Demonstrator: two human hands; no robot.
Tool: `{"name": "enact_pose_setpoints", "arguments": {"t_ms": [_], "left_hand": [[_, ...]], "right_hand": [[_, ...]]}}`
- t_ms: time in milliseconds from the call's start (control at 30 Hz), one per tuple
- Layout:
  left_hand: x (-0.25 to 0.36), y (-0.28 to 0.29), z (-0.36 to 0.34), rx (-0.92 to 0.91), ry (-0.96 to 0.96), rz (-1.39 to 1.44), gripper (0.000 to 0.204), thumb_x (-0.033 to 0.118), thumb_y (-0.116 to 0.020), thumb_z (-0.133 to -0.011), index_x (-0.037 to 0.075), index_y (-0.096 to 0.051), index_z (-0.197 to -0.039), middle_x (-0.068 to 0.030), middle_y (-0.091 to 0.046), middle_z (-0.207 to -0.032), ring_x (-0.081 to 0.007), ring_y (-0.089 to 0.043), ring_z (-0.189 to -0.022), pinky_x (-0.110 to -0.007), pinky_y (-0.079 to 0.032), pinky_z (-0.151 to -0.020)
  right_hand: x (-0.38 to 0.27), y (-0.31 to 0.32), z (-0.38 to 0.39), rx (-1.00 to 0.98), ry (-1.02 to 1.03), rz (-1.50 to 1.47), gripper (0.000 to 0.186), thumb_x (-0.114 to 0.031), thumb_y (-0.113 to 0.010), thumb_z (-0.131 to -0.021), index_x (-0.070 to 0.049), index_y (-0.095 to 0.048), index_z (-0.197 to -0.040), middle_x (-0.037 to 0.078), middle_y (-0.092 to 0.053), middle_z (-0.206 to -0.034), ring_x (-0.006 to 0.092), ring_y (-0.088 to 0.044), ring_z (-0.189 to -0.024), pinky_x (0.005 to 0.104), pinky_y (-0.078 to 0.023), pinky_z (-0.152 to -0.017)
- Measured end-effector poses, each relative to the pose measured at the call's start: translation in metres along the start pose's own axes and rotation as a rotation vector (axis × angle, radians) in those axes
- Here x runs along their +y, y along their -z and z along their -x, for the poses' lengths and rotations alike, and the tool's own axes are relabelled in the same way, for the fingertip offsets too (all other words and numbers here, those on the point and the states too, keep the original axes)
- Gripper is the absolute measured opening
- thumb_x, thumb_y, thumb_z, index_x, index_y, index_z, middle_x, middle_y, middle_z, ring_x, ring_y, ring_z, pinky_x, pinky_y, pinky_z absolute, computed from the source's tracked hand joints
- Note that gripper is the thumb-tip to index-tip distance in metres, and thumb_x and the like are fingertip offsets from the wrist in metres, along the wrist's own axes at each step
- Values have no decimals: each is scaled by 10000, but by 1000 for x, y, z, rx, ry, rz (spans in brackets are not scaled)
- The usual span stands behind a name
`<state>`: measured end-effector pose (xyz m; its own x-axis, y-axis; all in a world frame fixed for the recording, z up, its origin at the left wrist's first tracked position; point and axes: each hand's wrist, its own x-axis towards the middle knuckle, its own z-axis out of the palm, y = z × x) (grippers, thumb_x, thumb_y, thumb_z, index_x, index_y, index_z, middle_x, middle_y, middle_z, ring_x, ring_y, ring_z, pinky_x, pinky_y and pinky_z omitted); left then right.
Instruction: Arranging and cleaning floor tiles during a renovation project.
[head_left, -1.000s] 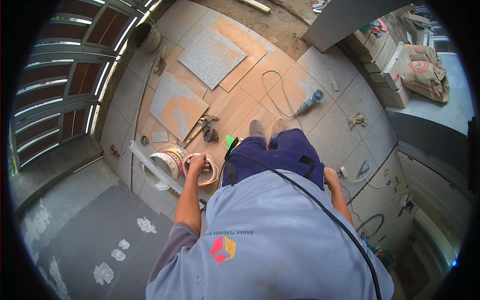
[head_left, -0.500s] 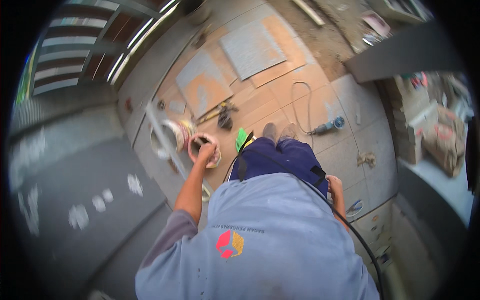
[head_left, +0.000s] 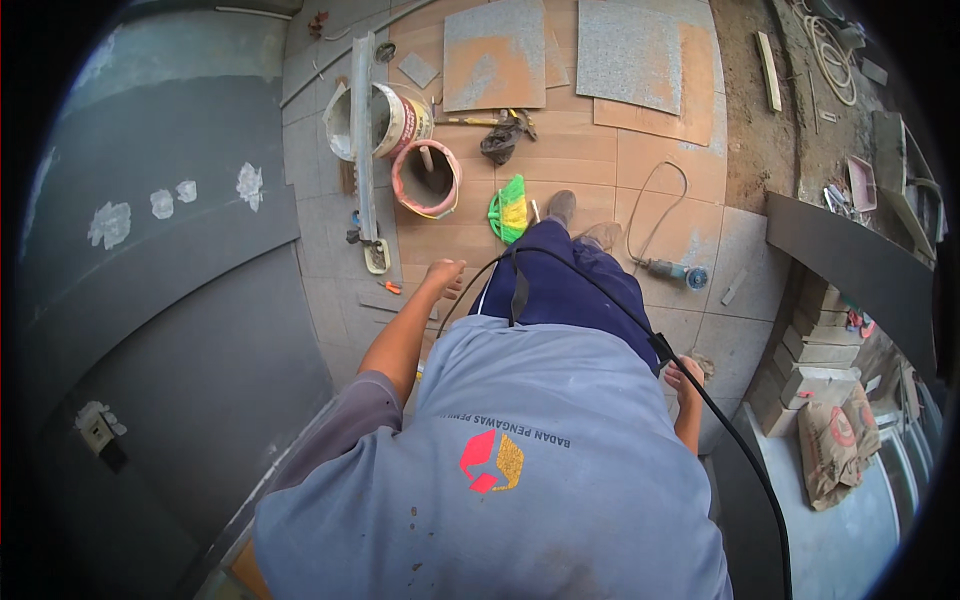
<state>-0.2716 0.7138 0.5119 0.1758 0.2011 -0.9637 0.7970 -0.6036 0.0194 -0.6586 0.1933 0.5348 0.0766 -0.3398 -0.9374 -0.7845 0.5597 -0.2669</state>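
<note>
My left hand (head_left: 445,278) hangs beside my left thigh, its fingers loosely bent and apart, with nothing seen in them. It is nearest to a small orange-handled tool (head_left: 392,288) on the floor. Ahead of it stands a pink-rimmed bucket (head_left: 455,172) with a pale handle (head_left: 427,158) sticking up inside; what the handle belongs to is hidden. Low by my right hip is my right hand (head_left: 684,374), fingers loosely curled with gaps between them, and no object shows in it. A black cable crosses my front close to that hand.
A white bucket (head_left: 408,118) and a long metal bar (head_left: 364,140) stand at left. A green-and-yellow broom head (head_left: 510,210) lies before my feet. An angle grinder (head_left: 680,273) with its cord lies at right. Large tiles (head_left: 628,55) lie ahead; a grey wall (head_left: 200,330) bounds the left.
My left hand has come back from the pink bucket to beside my thigh. The view has turned, showing more of the left wall. My right hand stays by my hip.
</note>
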Motion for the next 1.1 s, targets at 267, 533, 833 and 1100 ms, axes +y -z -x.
{"name": "enact_pose_setpoints", "arguments": {"t_ms": [267,533,833,1100], "left_hand": [[29,-2,-40,40,-78,10,453,419,-586,-938,0,-615,-1108,-170,-652,-996,-320,-667,-934,-500,-582,-773],[70,-27,-199,242,-428,-687,491,450,-574,-900,-16,-700,-994,-265,-697,-1028,-406,-664,-1027,-495,-531,-881],[116,-107,-445,391,-286,-678,628,277,-686,-841,57,-463,-1385,-205,-527,-1402,-377,-477,-1316,-487,-433,-1067],[99,-132,-565,229,-311,-842,831,334,-770,-800,66,-368,-1476,-187,-472,-1467,-336,-429,-1376,-453,-402,-1114]], "right_hand": [[-63,-46,31,7,75,199,235,-291,-616,-894,-61,-657,-918,35,-634,-826,128,-619,-699,298,-495,-532],[9,-63,-11,-152,-54,815,293,-185,-508,-844,37,-697,-812,223,-688,-796,269,-674,-702,403,-517,-632],[65,-70,-123,-83,-293,523,344,-172,-518,-904,73,-705,-1056,84,-685,-812,182,-654,-710,334,-531,-635],[83,-89,-158,-194,-129,650,344,-198,-551,-897,65,-699,-1062,145,-708,-829,222,-682,-762,354,-534,-685]]}}
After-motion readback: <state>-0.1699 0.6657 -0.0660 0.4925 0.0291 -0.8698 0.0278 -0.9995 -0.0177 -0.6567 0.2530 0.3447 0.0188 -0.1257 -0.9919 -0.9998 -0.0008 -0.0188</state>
